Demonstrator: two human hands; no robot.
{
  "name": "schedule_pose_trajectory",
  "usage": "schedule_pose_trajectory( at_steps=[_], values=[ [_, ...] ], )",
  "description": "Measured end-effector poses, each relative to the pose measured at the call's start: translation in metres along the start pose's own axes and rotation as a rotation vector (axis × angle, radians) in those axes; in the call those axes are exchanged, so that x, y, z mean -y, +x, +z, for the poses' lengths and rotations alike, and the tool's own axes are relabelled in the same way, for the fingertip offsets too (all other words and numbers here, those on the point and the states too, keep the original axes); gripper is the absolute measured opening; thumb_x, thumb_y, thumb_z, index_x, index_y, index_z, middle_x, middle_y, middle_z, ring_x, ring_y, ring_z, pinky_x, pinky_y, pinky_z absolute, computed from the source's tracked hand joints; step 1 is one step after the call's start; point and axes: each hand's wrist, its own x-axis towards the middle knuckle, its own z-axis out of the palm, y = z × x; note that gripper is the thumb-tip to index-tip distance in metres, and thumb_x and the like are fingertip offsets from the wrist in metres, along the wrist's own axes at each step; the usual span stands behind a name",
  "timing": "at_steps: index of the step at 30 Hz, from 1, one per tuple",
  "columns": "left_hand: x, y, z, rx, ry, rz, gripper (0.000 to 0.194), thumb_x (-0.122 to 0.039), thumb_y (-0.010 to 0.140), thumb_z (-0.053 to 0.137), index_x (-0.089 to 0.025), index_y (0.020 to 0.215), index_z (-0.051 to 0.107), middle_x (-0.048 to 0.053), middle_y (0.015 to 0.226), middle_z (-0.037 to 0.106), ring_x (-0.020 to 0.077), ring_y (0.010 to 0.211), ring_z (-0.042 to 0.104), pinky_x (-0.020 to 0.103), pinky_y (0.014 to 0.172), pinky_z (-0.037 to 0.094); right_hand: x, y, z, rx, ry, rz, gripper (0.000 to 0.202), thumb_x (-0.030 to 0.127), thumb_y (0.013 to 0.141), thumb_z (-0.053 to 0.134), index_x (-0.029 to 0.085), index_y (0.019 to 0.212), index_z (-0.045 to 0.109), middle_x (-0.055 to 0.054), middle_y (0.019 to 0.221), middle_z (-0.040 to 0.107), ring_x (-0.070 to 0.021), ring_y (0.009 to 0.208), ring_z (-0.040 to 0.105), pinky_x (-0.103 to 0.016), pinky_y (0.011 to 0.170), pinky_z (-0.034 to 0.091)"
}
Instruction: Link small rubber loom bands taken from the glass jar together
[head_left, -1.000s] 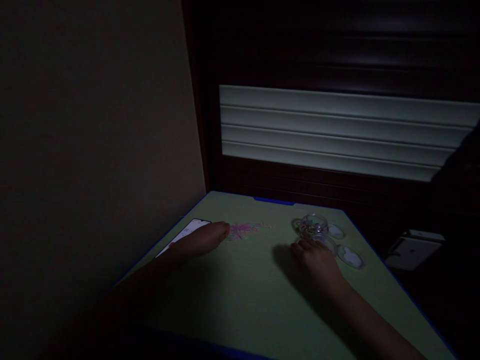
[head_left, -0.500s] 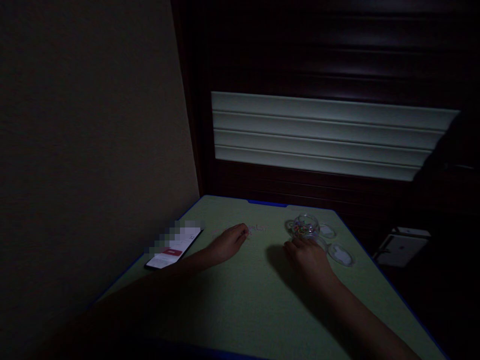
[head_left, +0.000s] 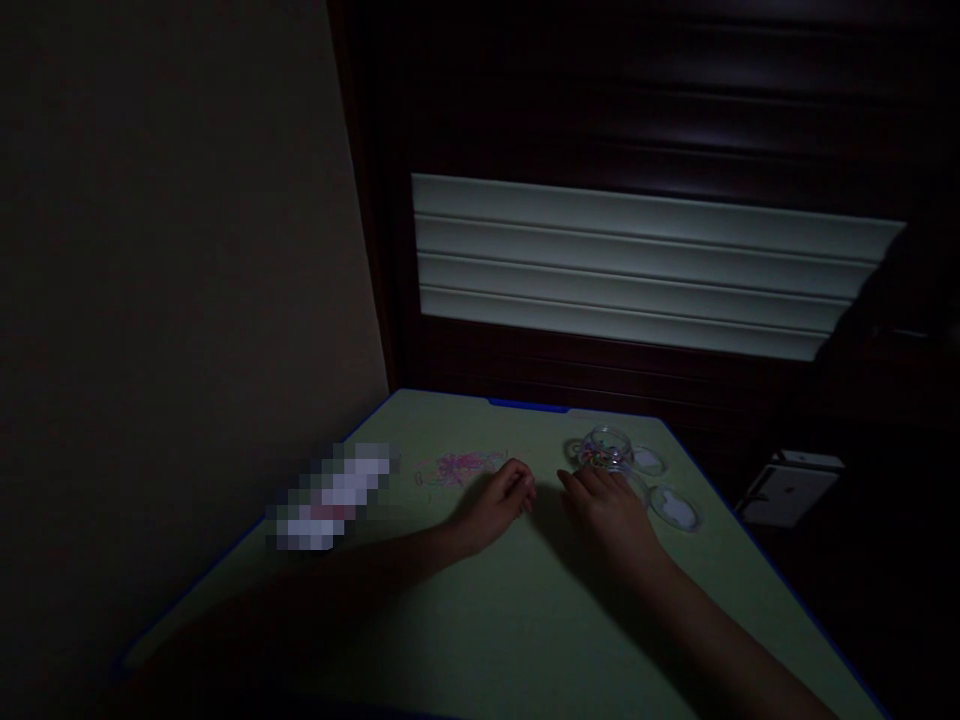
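The flat, messy pile of thin pink and many-coloured loops [head_left: 459, 467] lies on the pale green table with blue edges [head_left: 517, 620], just beyond the left hand [head_left: 506, 498], to the left of its fingers. Those fingers are curled in, and I can't tell if they pinch anything. The left arm reaches in from the low left corner. The right hand [head_left: 611, 515] is back-side up, fingers bent down, near the clear round jar of colourful bits [head_left: 606, 445]; I can't see if it holds something.
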Motion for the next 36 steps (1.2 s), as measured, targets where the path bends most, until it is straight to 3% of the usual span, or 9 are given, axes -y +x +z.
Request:
schedule_pose_trajectory(
  at_steps=[12,28,32,36],
  values=[
    [0.001,-0.003,0.000,0.017,0.181,0.009,0.025,-0.042,0.088,0.033,-0.020,0.084,0.044,-0.004,0.068,0.049,0.0089,0.061,0.047,0.020,0.056,0.036,0.002,0.001,0.003,-0.020,0.019,-0.093,0.022,0.020,0.085,0.045,0.019,0.102,0.057,-0.004,0.086,0.061,-0.0183,0.086,0.052,-0.030,0.078,0.032],
    [-0.007,-0.007,-0.001,0.080,0.311,0.027,0.026,-0.040,0.089,0.030,-0.020,0.086,0.044,-0.004,0.069,0.048,0.0101,0.065,0.046,0.021,0.060,0.037,0.000,0.001,-0.002,-0.023,-0.035,-0.106,0.008,0.017,0.078,0.055,0.020,0.085,0.058,-0.001,0.078,0.059,-0.0177,0.080,0.051,-0.029,0.074,0.030],
    [-0.008,-0.008,-0.001,0.089,0.320,0.031,0.025,-0.039,0.089,0.029,-0.020,0.087,0.045,-0.003,0.070,0.050,0.0098,0.065,0.048,0.021,0.060,0.037,-0.004,0.001,-0.003,-0.021,-0.115,-0.091,0.012,0.015,0.079,0.053,0.019,0.088,0.060,-0.003,0.082,0.061,-0.0187,0.082,0.051,-0.030,0.075,0.030],
    [-0.009,-0.008,0.000,0.078,0.326,0.025,0.025,-0.038,0.090,0.028,-0.020,0.084,0.045,-0.003,0.070,0.052,0.0091,0.063,0.050,0.021,0.059,0.037,-0.012,-0.002,-0.015,-0.035,-0.206,0.022,0.021,0.014,0.079,0.049,0.016,0.098,0.059,-0.007,0.093,0.061,-0.0217,0.089,0.051,-0.033,0.078,0.030]
  ],
)
